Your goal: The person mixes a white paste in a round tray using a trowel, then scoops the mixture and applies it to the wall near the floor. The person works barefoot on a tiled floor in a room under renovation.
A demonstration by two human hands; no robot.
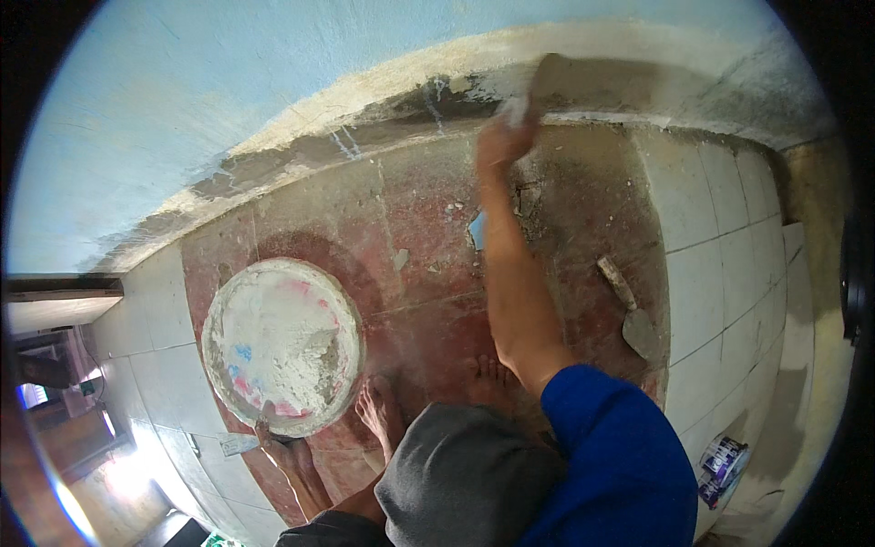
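My right arm, in a blue sleeve, stretches to the foot of the wall. The right hand (pixel 507 144), smeared by motion, is closed on a flat trowel (pixel 545 75) pressed against a wet grey-brown plaster patch (pixel 602 84). At the lower left, my left hand (pixel 278 444) is closed at the near rim of a round basin (pixel 212 342). From that hand a flat grey blade (pixel 239 444), like a putty knife, sticks out to the left; its grip is hidden. Pale, pasty mix (pixel 296 342) with pink and blue marks fills the basin.
A pointing trowel (pixel 629 305) lies on the red floor (pixel 428 333) at the right. Rubble bits (pixel 433 266) and a blue chip (pixel 477 230) lie near the wall. White tiles (pixel 720 273) border the floor. A purple-white packet (pixel 723 460) lies lower right. My bare feet (pixel 381 410) stand mid-floor.
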